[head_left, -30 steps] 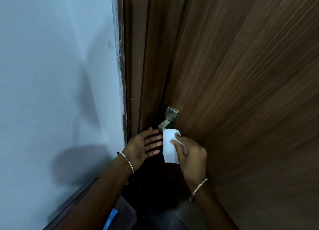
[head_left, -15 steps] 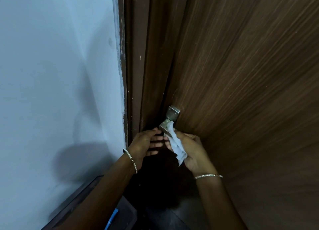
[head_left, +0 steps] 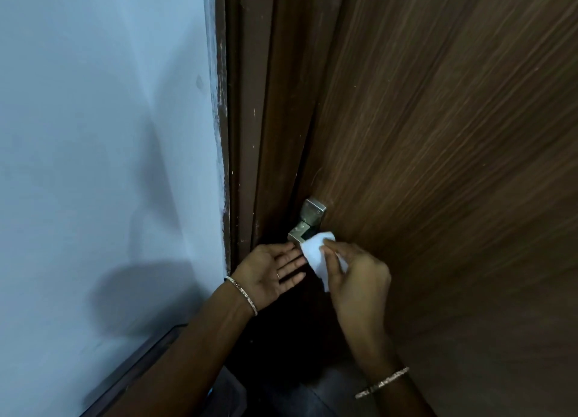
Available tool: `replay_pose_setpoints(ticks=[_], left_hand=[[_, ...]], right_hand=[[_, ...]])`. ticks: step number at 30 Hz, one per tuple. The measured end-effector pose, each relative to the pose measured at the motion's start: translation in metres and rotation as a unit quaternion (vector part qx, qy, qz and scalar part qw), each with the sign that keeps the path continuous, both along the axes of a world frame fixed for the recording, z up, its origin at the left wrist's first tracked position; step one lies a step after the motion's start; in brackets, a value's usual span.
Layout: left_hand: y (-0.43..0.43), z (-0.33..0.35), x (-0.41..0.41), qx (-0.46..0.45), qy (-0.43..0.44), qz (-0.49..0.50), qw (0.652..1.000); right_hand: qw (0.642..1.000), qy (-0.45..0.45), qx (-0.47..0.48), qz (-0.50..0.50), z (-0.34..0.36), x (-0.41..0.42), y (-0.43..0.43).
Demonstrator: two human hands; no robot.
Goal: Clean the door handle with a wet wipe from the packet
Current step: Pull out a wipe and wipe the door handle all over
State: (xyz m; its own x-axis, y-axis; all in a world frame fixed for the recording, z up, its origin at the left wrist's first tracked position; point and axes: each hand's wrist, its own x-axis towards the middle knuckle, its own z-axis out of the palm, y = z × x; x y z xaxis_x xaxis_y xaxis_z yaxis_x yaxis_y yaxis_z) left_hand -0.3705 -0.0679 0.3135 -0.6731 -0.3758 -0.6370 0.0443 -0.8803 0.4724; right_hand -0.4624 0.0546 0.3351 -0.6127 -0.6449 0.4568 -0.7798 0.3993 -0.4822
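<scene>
The right hand (head_left: 353,279) pinches a white wipe (head_left: 312,254) between thumb and fingers and holds its top against the near end of the metal handle (head_left: 305,225), which sits just above and to the left of that hand's fingertips on the brown door (head_left: 438,166). The left hand (head_left: 269,272) lies just to the left of the right one, palm up, fingers straight and holding nothing, its fingertips close under the handle's end and beside the wipe. From here the likely trouble is a loose hold: the wipe hangs slack below the pinch, so it may bunch or slip and clean only one small patch, leaving the handle's underside and the plate above the hands untouched. Pushing hard could also turn the handle and move the door, and the left hand's fingers sit near the dark gap by the frame (head_left: 250,103). No packet is in view, and no brand, label or writing can be read anywhere.
</scene>
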Motion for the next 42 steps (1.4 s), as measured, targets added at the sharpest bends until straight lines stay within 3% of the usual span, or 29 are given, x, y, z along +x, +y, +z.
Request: replay_pose_setpoints(ticks=[3, 9, 13, 19, 25, 29, 31, 37, 42], left_hand=[[0.001, 0.000, 0.002, 0.020, 0.007, 0.010, 1.000], [0.007, -0.001, 0.005, 0.022, 0.012, 0.017, 1.000], [0.007, -0.001, 0.007, -0.004, 0.005, 0.034, 0.999], [0.005, 0.000, 0.009, -0.173, -0.087, 0.069, 0.979], [0.016, 0.000, 0.005, -0.276, -0.120, 0.079, 0.950], [0.019, -0.001, 0.003, -0.335, -0.141, 0.118, 0.924], [0.019, -0.003, 0.004, -0.363, -0.138, 0.123, 0.913], [0.020, -0.005, 0.002, -0.413, -0.134, 0.133, 0.891], [0.025, -0.005, 0.002, -0.546, -0.178, 0.116, 0.810]], right_hand=[[0.995, 0.063, -0.050, 0.058, 0.004, 0.000, -0.030], [0.979, 0.121, 0.130, 0.103, -0.012, 0.004, -0.067], [0.971, 0.128, 0.157, 0.124, -0.007, 0.005, -0.066], [0.980, 0.054, 0.085, 0.173, -0.006, 0.004, -0.035], [0.992, 0.058, 0.042, 0.105, 0.003, -0.002, -0.042], [0.973, 0.108, 0.155, 0.133, 0.001, 0.013, -0.060], [0.974, 0.096, 0.157, 0.132, -0.004, 0.015, -0.059], [0.994, -0.029, 0.043, 0.099, 0.001, 0.009, -0.040], [0.980, -0.160, -0.076, 0.092, 0.004, 0.005, -0.028]])
